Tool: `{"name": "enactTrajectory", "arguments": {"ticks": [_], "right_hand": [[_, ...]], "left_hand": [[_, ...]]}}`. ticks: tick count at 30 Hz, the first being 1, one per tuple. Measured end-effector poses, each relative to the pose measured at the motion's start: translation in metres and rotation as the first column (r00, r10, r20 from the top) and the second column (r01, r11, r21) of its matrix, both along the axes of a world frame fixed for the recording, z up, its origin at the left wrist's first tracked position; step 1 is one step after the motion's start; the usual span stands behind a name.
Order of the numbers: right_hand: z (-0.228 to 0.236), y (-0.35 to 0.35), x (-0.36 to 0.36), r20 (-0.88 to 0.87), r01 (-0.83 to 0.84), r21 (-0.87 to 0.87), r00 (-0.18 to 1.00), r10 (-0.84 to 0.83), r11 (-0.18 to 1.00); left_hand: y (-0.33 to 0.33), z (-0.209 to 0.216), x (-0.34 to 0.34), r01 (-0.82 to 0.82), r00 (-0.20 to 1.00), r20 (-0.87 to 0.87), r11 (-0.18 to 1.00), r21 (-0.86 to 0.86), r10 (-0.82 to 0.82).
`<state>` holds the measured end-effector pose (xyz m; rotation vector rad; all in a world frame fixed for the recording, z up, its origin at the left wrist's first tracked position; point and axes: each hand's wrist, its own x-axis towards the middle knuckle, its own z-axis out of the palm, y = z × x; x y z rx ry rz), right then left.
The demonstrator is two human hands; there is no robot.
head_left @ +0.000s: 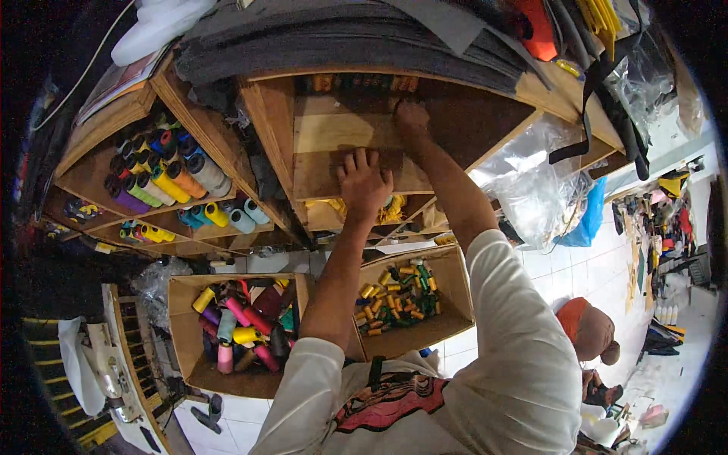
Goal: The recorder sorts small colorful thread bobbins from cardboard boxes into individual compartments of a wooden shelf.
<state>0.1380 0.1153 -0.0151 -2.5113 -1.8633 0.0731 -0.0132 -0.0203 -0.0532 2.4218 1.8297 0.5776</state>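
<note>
Small spools, orange-yellow and dark, sit in a row at the back of an open wooden compartment. Bare plywood base, light and brown patches; white tiled floor below and to the right, cluttered workroom beyond.

Left hand nearer, palm down at the compartment's front edge, fingers spread, nothing visible in it; spools well ahead of it. Right hand deeper in, fingers bent, right by the row's right end. Shadowed: can't tell if it's closed on a spool or empty.

Below the shelf, two cartons: the left carton has big thread cones in pink, yellow, maroon; the right carton has small yellow and green spools, loose pile. Yellow material in the slot under the compartment. Left shelving has multicoloured cones. Clear plastic and a blue bag at right, black strap hanging above. Dark grey fabric pile on top; the compartment's top edge cuts off the spools' upper part, right hand covers some of the row's end.
</note>
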Motion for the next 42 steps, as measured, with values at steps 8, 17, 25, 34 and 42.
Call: {"name": "enactTrajectory", "arguments": {"ticks": [8,17,25,34,42], "right_hand": [[-0.02,0.018,0.029,0.11,-0.142,0.082,0.985,0.133,0.986],[-0.012,0.022,0.03,0.021,-0.153,0.113,0.988,0.152,0.982],[-0.017,0.022,0.028,-0.03,-0.15,0.128,0.987,0.155,0.98],[-0.02,0.026,0.016,-0.072,-0.167,0.136,0.981,0.178,0.977],[-0.021,0.032,0.009,-0.126,-0.179,0.152,0.972,0.199,0.972]], "left_hand": [[0.0,0.0,0.01,-0.004,1.0,0.032,0.988,0.152,-0.001],[0.003,-0.003,0.011,-0.019,0.999,0.043,0.994,0.103,0.015],[0.0,0.004,0.011,0.005,1.0,0.022,0.991,0.132,-0.008],[0.0,0.0,0.009,-0.02,1.0,-0.005,0.963,0.269,0.023],[-0.003,0.008,0.01,-0.019,0.999,-0.038,0.983,0.185,0.026]]}}
